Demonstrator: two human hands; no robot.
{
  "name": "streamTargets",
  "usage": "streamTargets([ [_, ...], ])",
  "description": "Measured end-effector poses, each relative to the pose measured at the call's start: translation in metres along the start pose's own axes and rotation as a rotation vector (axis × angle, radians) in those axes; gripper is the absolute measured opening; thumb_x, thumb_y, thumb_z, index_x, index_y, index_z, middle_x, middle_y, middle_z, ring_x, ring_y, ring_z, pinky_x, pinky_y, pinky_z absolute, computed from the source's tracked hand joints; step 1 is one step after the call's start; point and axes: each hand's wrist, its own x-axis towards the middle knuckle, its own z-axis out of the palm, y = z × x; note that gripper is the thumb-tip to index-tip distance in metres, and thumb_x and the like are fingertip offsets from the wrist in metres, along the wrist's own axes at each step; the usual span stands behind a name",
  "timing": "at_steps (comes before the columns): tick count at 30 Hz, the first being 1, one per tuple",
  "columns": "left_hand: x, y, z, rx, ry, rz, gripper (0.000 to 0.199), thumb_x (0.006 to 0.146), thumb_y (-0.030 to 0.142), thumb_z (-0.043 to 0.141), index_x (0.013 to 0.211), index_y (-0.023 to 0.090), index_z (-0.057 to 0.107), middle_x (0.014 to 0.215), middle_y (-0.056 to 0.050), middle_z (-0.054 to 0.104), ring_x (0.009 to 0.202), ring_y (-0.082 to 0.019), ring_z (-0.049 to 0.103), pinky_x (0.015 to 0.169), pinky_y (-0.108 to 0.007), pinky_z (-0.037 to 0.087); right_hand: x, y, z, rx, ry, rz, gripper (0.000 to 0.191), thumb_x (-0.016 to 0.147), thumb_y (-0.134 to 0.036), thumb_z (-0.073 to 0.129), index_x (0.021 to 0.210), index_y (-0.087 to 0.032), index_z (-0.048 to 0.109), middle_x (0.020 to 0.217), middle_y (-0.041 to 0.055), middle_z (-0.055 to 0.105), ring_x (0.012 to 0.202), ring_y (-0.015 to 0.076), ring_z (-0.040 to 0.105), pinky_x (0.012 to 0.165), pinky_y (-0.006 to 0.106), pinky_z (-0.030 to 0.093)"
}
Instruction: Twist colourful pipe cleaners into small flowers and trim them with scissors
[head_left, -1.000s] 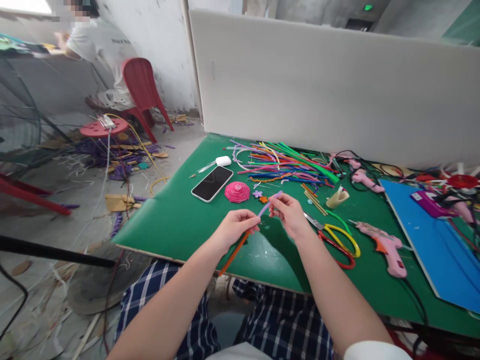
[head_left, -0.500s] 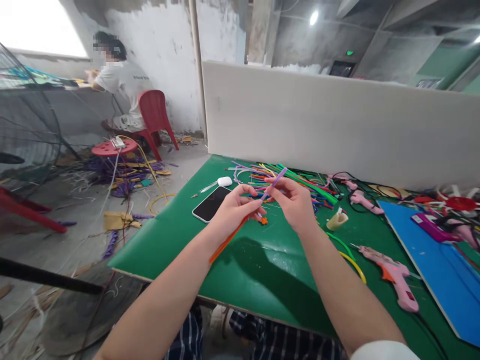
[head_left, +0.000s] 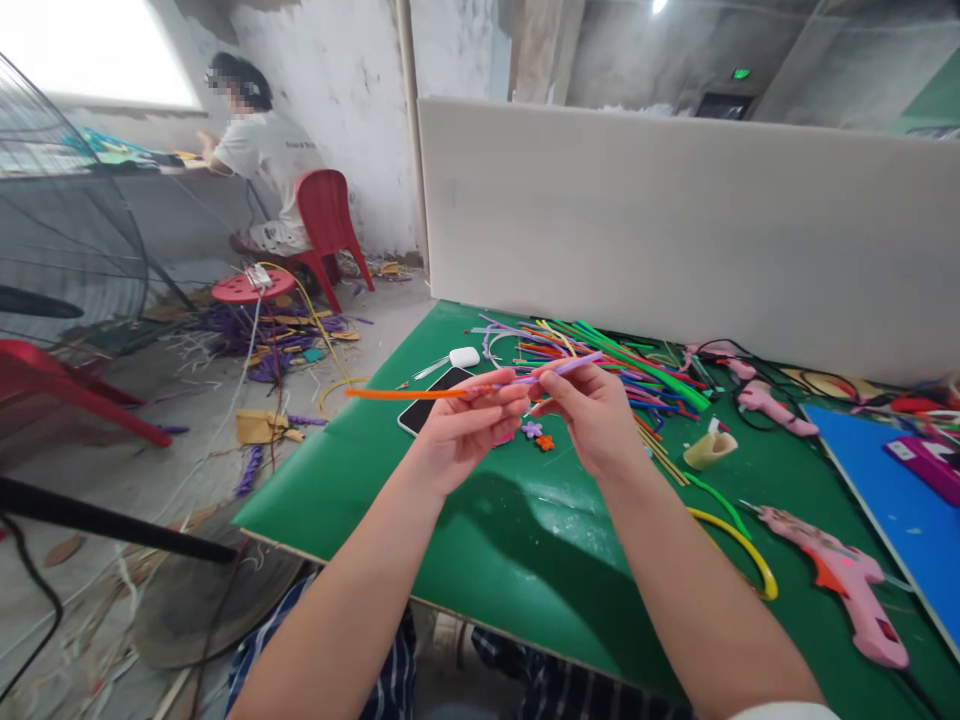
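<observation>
Above the table (head_left: 330, 485), near its middle, both hands hold an orange-and-purple stem (head_left: 409, 394). Left hand (head_left: 461, 435): grip clamped on the stem near where the colours meet; the join is hidden by the fingers. Right hand (head_left: 592, 415): grip together, pinching the purple part, whose tip projects past the fingers. Orange end extends leftward across the phone (head_left: 451, 379) and, as viewed, reaches the line of the table's left edge. That edge slants from the near-left corner up to the white panel (head_left: 660, 220), which bounds the far side. Forearms cross the near edge; between them lies green surface carrying their shadow. Right side is tighter: pink glue gun (head_left: 847, 580), yellow loop (head_left: 757, 555) beside the forearm, blue board (head_left: 885, 490) beyond. Behind the hands: loose coloured stems (head_left: 630, 350). Containers: cream cup (head_left: 705, 452), tilted, with a pale piece (head_left: 714, 427) at its mouth, remaining contents not visible; white case (head_left: 464, 357) appears closed, just beyond the phone.
</observation>
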Motion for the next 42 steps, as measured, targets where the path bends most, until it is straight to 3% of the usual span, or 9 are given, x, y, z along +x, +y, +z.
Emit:
streamTargets([
  [7, 0.001, -0.005, 0.002, 0.111, 0.153, 0.137, 0.024, 0.064, 0.037, 0.073, 0.08, 0.019, 0.071, 0.07, -0.002, 0.069, 0.061, -0.01, 0.061, 0.064, -0.022, 0.05, -0.001, 0.002, 0.001, -0.011, -0.041, 0.007, 0.013, 0.067, -0.032, 0.071, 0.073, -0.021, 0.066, 0.068, 0.0003, 0.067, 0.066, 0.0144, 0.064, 0.053, 0.024, 0.052],
  [14, 0.0, -0.006, 0.004, 0.321, 0.134, 0.106, 0.024, 0.063, 0.038, 0.072, 0.075, 0.017, 0.071, 0.065, -0.003, 0.067, 0.061, -0.013, 0.062, 0.061, -0.026, 0.049, 0.002, 0.007, -0.002, -0.029, -0.034, 0.033, 0.015, 0.065, -0.034, 0.071, 0.067, -0.021, 0.066, 0.06, -0.0018, 0.063, 0.053, 0.0105, 0.057, 0.051, 0.025, 0.049],
  [18, 0.0, -0.005, 0.008, 0.389, 0.171, 0.107, 0.021, 0.062, 0.034, 0.074, 0.072, 0.016, 0.07, 0.062, -0.001, 0.066, 0.059, -0.012, 0.06, 0.059, -0.024, 0.047, 0.001, 0.008, -0.001, -0.214, 0.015, -0.108, 0.01, 0.067, -0.033, 0.07, 0.069, -0.023, 0.069, 0.066, -0.0012, 0.066, 0.06, 0.0126, 0.058, 0.057, 0.027, 0.049],
  [22, 0.001, -0.006, 0.01, 0.314, 0.196, 0.1, 0.02, 0.063, 0.03, 0.073, 0.075, 0.015, 0.069, 0.063, -0.001, 0.066, 0.058, -0.01, 0.059, 0.059, -0.022, 0.046, -0.002, 0.005, -0.002, -0.429, -0.106, -0.255, 0.012, 0.076, -0.029, 0.063, 0.084, -0.028, 0.071, 0.084, 0.0006, 0.068, 0.08, 0.0169, 0.061, 0.069, 0.031, 0.05],
  [26, 0.004, -0.008, 0.006, 0.267, 0.216, 0.096, 0.026, 0.065, 0.032, 0.072, 0.083, 0.016, 0.067, 0.067, -0.001, 0.066, 0.059, -0.011, 0.059, 0.061, -0.024, 0.047, -0.003, 0.005, -0.003, -0.493, -0.182, -0.349, 0.017, 0.077, -0.024, 0.061, 0.089, -0.031, 0.071, 0.094, 0.0006, 0.068, 0.09, 0.0186, 0.061, 0.078, 0.034, 0.049],
  [30, 0.0, -0.005, 0.005, 0.582, 0.098, -0.03, 0.03, 0.072, 0.042, 0.064, 0.083, 0.015, 0.068, 0.069, -0.004, 0.068, 0.064, -0.014, 0.061, 0.062, -0.025, 0.048, 0.0, 0.007, -0.006, -0.457, -0.035, -0.274, 0.012, 0.075, -0.029, 0.063, 0.084, -0.028, 0.072, 0.085, 0.0007, 0.07, 0.078, 0.0181, 0.063, 0.069, 0.033, 0.05],
  [32, -0.007, 0.0, 0.01, 0.775, 0.03, -0.012, 0.028, 0.073, 0.042, 0.062, 0.078, 0.015, 0.069, 0.072, -0.005, 0.069, 0.068, -0.016, 0.063, 0.063, -0.025, 0.048, 0.002, 0.006, -0.008, -0.441, 0.022, -0.203, 0.012, 0.074, -0.033, 0.064, 0.079, -0.025, 0.072, 0.078, 0.0007, 0.07, 0.067, 0.0162, 0.062, 0.061, 0.03, 0.049],
  [38, -0.025, 0.013, 0.024, 0.94, 0.206, 0.222, 0.034, 0.079, 0.034, 0.058, 0.111, 0.022, 0.062, 0.072, 0.0, 0.069, 0.067, -0.014, 0.065, 0.064, -0.023, 0.05, 0.003, 0.003, -0.008, -0.354, -0.014, -0.167, 0.014, 0.07, -0.034, 0.068, 0.071, -0.02, 0.069, 0.066, -0.0005, 0.066, 0.061, 0.0129, 0.059, 0.055, 0.025, 0.047],
  [42, -0.019, 0.008, 0.02, 0.922, 0.172, 0.221, 0.027, 0.081, 0.033, 0.055, 0.102, 0.02, 0.066, 0.084, -0.002, 0.071, 0.076, -0.015, 0.066, 0.07, -0.024, 0.051, 0.0, 0.003, -0.005, -0.251, -0.048, -0.154, 0.015, 0.069, -0.033, 0.069, 0.07, -0.019, 0.068, 0.065, -0.0009, 0.065, 0.059, 0.0109, 0.058, 0.055, 0.024, 0.048],
])
